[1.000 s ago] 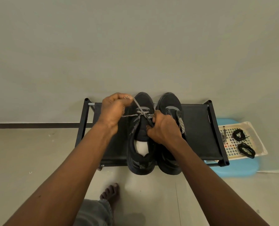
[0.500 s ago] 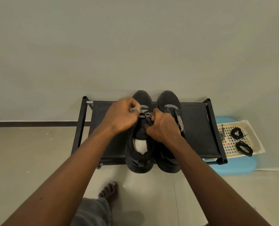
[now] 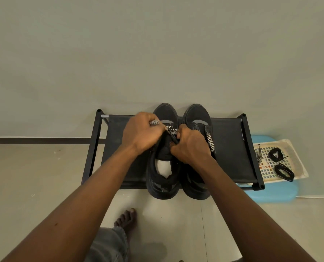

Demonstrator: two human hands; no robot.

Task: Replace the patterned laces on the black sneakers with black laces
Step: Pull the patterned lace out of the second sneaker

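Note:
Two black sneakers stand side by side on a low black rack, toes toward the wall. Over the left sneaker my left hand grips the black-and-white patterned lace, with a bunch of it showing between the fingers. My right hand pinches the same lace at the eyelets of that shoe. The right sneaker has a patterned lace end hanging down its right side. Two coiled black laces lie on a tray at the right.
The perforated white tray rests on a light blue stool right of the rack, with a loose patterned lace at its left edge. A grey wall stands behind the rack. My bare foot is on the floor below.
My left hand moved right from the rack's left part to the left sneaker's eyelets, gathering the patterned lace. My right hand stayed on the lace at the tongue.

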